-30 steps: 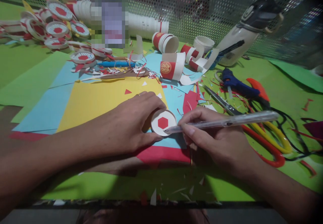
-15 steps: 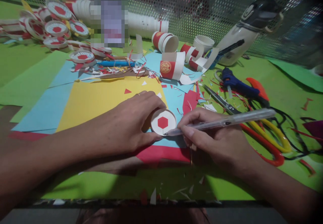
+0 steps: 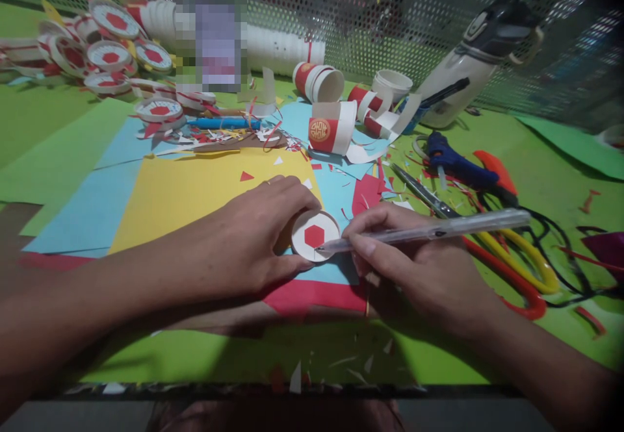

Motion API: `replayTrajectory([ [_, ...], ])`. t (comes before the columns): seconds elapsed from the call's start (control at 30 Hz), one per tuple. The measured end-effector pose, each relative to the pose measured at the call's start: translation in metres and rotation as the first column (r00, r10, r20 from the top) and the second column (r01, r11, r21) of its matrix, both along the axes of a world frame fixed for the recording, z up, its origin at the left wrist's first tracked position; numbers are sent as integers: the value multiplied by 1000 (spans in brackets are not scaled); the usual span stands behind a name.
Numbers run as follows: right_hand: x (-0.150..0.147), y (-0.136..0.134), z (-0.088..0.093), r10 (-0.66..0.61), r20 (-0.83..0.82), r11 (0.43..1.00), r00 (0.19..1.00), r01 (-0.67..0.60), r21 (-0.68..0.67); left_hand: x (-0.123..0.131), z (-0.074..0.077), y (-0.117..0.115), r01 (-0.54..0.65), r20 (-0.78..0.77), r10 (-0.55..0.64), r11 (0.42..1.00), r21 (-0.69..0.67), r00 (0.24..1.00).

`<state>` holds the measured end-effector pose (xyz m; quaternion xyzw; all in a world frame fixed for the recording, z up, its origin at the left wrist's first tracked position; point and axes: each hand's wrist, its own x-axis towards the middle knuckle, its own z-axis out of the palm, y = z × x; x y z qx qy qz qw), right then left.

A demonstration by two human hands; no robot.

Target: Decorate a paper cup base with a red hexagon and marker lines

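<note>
My left hand [image 3: 253, 237] is curled round a small white paper-cup base [image 3: 314, 234] with a red hexagon in its middle, pinning it to the blue paper [image 3: 336, 198]. My right hand [image 3: 414, 269] pinches a clear pen [image 3: 429, 230], whose tip touches the lower right rim of the cup base. Under both hands lie overlapping sheets: yellow [image 3: 195, 191], blue and red [image 3: 312, 295].
Scissors with red and yellow handles [image 3: 507, 263] and a blue glue gun [image 3: 458, 165] lie to the right. Red-and-white paper cups [image 3: 331, 130], a white bottle [image 3: 468, 68] and a pile of finished cup discs [image 3: 107, 49] sit along the mesh wall. Paper scraps are scattered about.
The pen tip has shifted slightly along the rim of the cup base; the right hand moved a little up and left. The left hand has stayed put.
</note>
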<state>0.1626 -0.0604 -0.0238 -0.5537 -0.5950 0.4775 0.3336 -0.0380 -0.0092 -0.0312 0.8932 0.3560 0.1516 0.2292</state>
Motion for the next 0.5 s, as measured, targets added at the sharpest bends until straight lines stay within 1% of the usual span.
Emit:
replayTrajectory([
  [0.27, -1, -1, 3, -5, 19, 1000, 1000, 5, -12, 0, 0, 1, 5, -10, -4, 1000, 10, 1000],
  [0.5, 1, -1, 1, 29, 25, 998, 999, -27, -54, 0, -2, 1, 13, 13, -13, 1000, 15, 1000],
])
